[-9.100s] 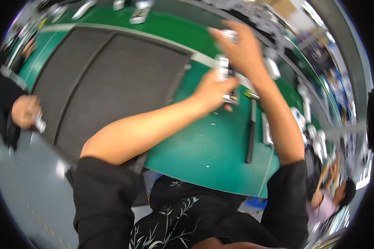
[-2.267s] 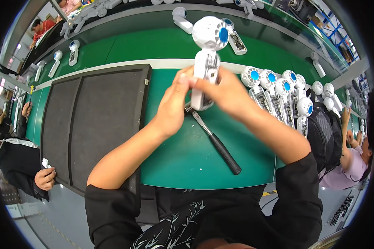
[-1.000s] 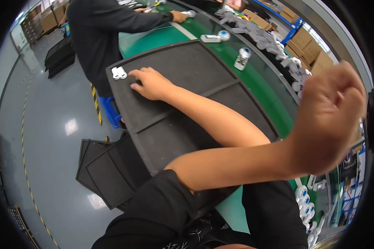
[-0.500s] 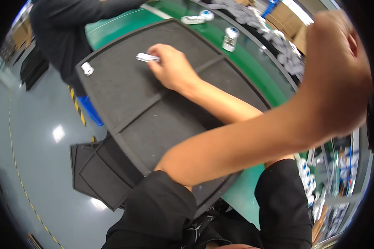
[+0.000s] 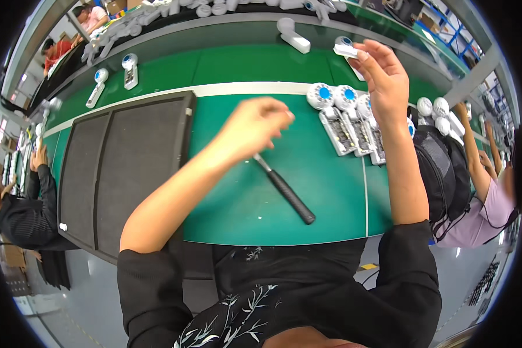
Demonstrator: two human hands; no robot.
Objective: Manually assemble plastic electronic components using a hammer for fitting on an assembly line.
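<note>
My right hand [image 5: 387, 78] is raised at the upper right, pinching a small white plastic piece [image 5: 347, 51] between thumb and fingers. Just behind that piece is a white round-headed device, partly covered by the hand. My left hand [image 5: 252, 127] hovers over the green table, its fingers loosely bent and apart, with nothing visible in them. Below it lies a tool with a black grip [image 5: 291, 196] and a metal shaft; its far end is hidden by the hand. Several white devices with blue-centred round heads [image 5: 346, 97] and opened handles lie side by side near my right forearm.
A black divided tray [image 5: 139, 156] lies left on the green table [image 5: 232, 214], a small white piece [image 5: 63, 227] at its corner. More devices [image 5: 130, 72] lie on the green strip beyond. A black backpack [image 5: 441, 168] and co-workers [image 5: 475, 214] are at the right; another person [image 5: 29, 209] is left.
The view has swung right, from the tray to the table. My right hand has moved from above the tray to the upper right with a white piece. My left hand has come down over the table.
</note>
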